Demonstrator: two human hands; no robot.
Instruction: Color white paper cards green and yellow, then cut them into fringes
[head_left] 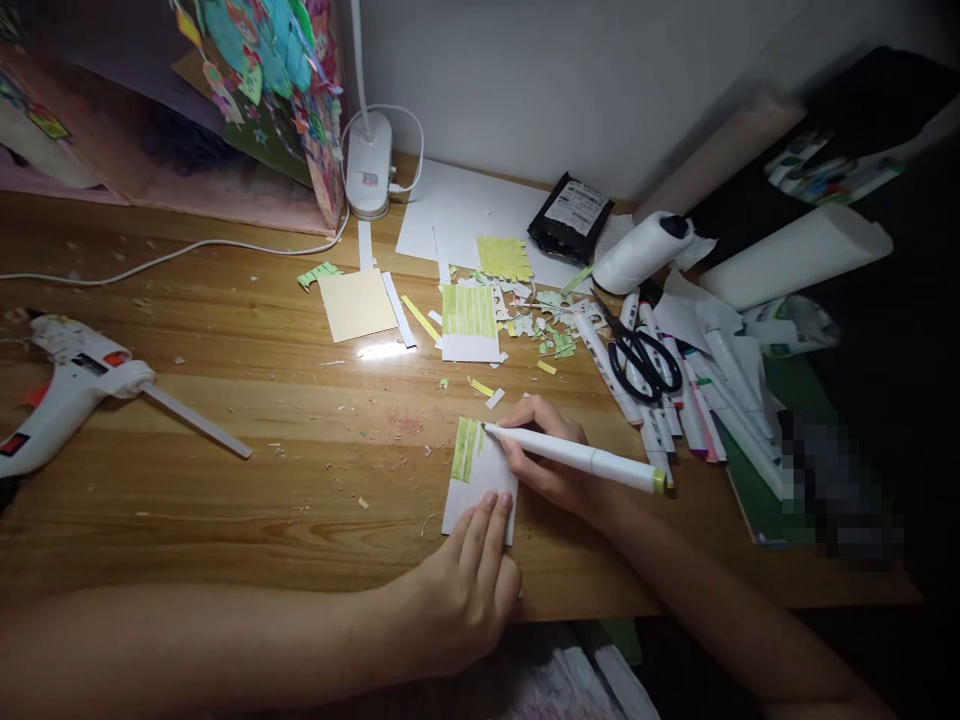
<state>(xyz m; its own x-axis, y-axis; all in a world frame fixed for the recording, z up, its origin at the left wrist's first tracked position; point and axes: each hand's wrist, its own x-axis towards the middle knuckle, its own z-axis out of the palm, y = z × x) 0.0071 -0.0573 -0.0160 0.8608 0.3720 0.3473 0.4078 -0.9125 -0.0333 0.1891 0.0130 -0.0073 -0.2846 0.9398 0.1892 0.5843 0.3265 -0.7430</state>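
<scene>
My right hand (pixel 551 455) is closed around a white marker (pixel 589 456) with a yellow-green end. Its tip touches a small white paper card (pixel 486 490) near the top. Yellow-green strokes cover the card's upper left part; the rest is white. My left hand (pixel 472 575) lies over the card's lower edge, its fingers stretched out and pressing it to the table. Just beyond is another card (pixel 470 322), mostly striped yellow-green with a white lower band. A fringed yellow paper piece (pixel 504 258) lies behind that, near a plain cream square (pixel 358 304).
Black-handled scissors (pixel 645 365) rest on several markers (pixel 694 405) at right. A hot glue gun (pixel 71 375) with a glue stick lies left. Green paper scraps (pixel 559 318), a black package (pixel 571 217), a white roll (pixel 641 253) and a lamp base (pixel 369 165) stand at the back.
</scene>
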